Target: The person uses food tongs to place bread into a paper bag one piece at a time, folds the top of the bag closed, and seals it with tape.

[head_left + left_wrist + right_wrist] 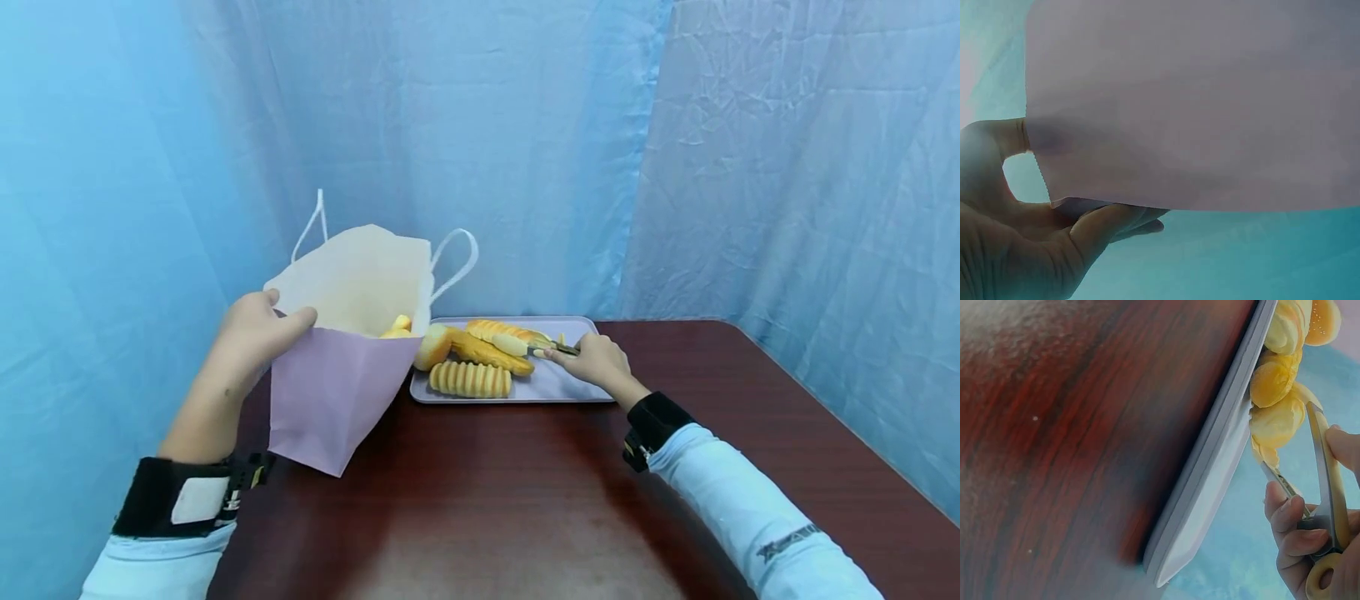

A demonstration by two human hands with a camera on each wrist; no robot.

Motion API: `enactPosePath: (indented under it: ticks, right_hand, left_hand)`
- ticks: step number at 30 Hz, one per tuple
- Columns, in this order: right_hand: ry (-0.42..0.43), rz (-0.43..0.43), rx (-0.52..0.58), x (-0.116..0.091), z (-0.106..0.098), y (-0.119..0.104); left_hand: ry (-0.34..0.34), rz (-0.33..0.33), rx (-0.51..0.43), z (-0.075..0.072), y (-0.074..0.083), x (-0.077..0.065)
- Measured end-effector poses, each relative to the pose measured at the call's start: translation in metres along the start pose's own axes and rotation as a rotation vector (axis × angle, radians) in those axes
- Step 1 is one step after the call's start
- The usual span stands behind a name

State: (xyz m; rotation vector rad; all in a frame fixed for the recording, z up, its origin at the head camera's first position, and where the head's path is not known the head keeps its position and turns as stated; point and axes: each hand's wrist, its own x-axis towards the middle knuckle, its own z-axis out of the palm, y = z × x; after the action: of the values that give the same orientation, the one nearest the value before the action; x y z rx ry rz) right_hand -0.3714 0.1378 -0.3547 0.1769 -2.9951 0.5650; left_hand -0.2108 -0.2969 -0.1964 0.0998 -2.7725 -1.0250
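My left hand [258, 329] pinches the rim of a lilac paper bag [337, 400], thumb on one side of the paper and fingers on the other. The bag leans to the right with its white inside facing me, and a yellow bread piece [400, 327] shows in its mouth. In my right hand [597, 364] is a pair of tongs [1329, 481] with cream-coloured handles and tips. Its tips straddle a long bread roll [498, 331] at the back of the tray [558, 388]. In the right wrist view the tips reach both sides of that roll.
Other breads lie on the tray: a ridged loaf [471, 380] at the front, a golden long roll [487, 353] behind it and a rounded bun [432, 348] beside the bag. The tray rests on a dark wooden table [480, 500]. Blue curtains [480, 150] hang behind.
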Motion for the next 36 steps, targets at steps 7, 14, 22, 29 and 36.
enactPosePath:
  ticks: [7,14,22,29,36]
  right_hand:
    - [0.008,0.005,0.018,0.000,0.004,0.001]
    - [0.025,-0.018,0.041,-0.005,0.006,0.004]
    - [0.067,-0.020,0.033,-0.009,-0.001,0.009]
    - [0.082,-0.028,0.008,-0.011,-0.010,0.022]
    - [0.105,-0.033,0.018,-0.017,-0.021,0.031]
  left_hand:
    - [-0.074,-0.047,0.066,-0.007,-0.015,0.006]
    - [-0.060,0.047,0.216,-0.008,-0.012,0.008]
    - [-0.024,0.018,0.081,-0.003,-0.004,0.010]
    - [0.048,-0.043,-0.081,0.008,0.000,0.011]
    - [0.160,0.026,-0.081,0.018,0.003,0.010]
